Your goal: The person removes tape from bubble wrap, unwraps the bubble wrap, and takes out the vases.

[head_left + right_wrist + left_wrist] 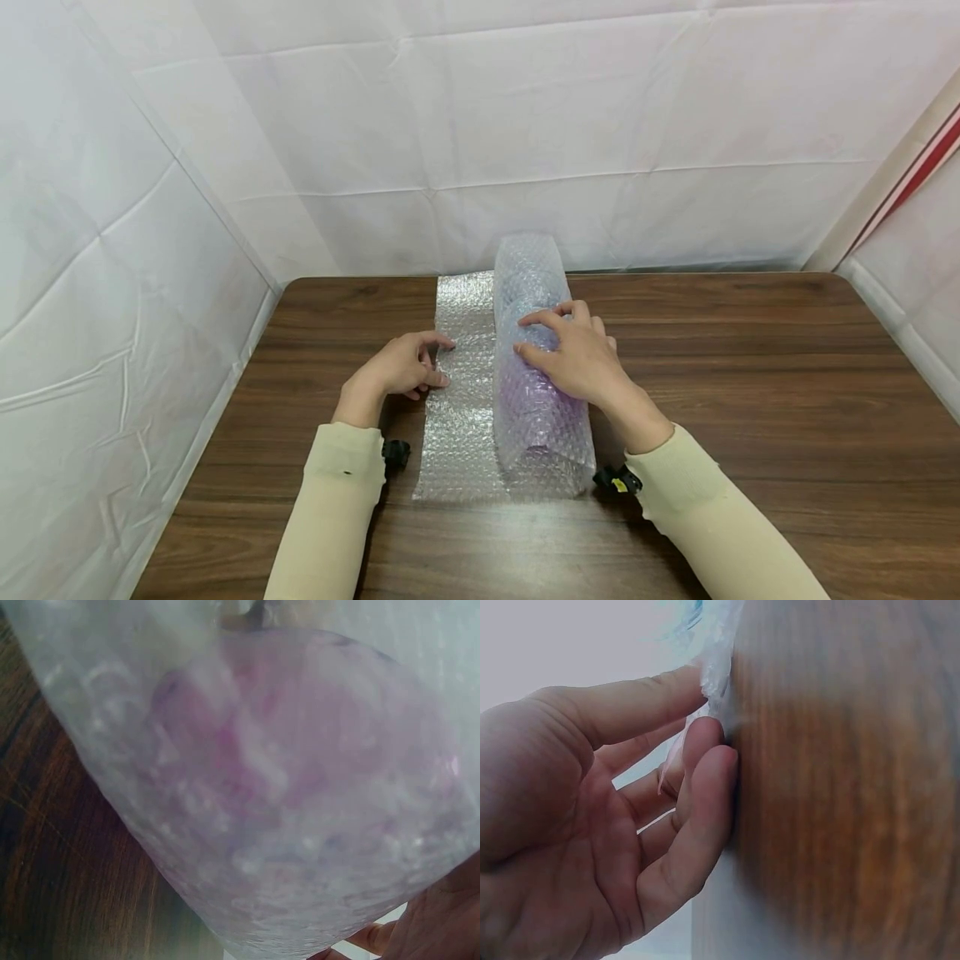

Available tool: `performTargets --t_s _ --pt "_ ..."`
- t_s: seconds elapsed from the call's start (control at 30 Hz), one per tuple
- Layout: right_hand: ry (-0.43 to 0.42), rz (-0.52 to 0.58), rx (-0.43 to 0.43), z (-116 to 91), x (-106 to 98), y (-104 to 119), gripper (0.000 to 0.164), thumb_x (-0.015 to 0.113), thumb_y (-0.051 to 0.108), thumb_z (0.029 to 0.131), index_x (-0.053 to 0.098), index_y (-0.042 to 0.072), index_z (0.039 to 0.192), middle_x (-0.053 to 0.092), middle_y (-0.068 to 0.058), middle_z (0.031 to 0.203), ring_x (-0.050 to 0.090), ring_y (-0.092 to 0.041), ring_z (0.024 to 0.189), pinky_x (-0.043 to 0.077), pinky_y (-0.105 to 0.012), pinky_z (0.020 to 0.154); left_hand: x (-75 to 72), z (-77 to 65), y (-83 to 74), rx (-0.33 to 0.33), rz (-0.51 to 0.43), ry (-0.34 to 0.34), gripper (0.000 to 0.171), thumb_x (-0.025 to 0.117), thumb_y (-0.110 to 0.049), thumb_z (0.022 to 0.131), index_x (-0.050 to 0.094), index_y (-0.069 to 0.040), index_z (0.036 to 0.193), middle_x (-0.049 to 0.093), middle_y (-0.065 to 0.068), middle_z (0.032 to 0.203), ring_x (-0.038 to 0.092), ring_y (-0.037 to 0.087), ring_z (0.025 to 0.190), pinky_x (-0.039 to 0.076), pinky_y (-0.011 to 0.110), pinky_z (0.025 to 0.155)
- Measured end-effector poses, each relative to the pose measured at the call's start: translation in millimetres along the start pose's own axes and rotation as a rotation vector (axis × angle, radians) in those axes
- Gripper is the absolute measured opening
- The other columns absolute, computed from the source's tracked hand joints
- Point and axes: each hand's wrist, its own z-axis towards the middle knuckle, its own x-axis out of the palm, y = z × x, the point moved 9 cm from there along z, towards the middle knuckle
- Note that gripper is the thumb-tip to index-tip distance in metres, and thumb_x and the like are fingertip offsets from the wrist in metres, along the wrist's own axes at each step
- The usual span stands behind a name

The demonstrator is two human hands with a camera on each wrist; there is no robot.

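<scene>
A sheet of clear bubble wrap lies on the wooden table, its right part wrapped as a thick roll around something purple and bluish. The contents are blurred by the plastic. At the sheet's left edge is my left hand, its thumb and index fingertips touching the wrap apart from each other. In the left wrist view, the thumb meets the wrap edge while the other fingers bend near the tabletop. My right hand rests on top of the roll with its fingers spread. Close up, the right wrist view shows the roll's pinkish end.
The brown wooden table extends to both sides of the wrap. White sheeting hangs behind the table and at its left and right. The roll's far end reaches the table's back edge. Small black devices sit at both wrists.
</scene>
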Motion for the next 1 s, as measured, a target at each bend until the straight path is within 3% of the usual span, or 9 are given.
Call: performTargets --t_s 1.0 --pt "0.009 -0.001 0.002 0.0 -0.1 0.1 0.042 0.063 0.054 0.098 0.065 0.034 0.135 0.038 -0.014 0.149 0.042 -0.041 0.125 0.038 -0.057 0.094 1.1 1.0 1.9 -0.040 -0.032 0.018 0.062 0.081 -0.012 0.090 0.056 -0.021 0.147 0.060 0.010 0.084 0.062 0.024 0.066 0.059 0.034 0.061"
